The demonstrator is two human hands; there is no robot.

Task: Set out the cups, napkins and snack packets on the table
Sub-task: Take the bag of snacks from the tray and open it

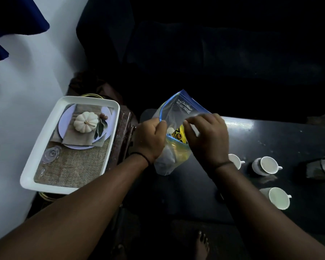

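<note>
Under both hands lies the dark table (pixel 270 139); off the left wrist sits a white tray (pixel 28 173) with a printed base. Between the hands hangs a clear zip bag (pixel 178 113), its mouth pinched by the left hand (pixel 150 139) and the right hand (pixel 206 136), each clamped on one lip. Three white cups (pixel 266 165) already stand beyond the right wrist. A yellow snack packet (pixel 179 136) shows inside. The step seems to be opening the bag; next, one hand should reach in.
</note>
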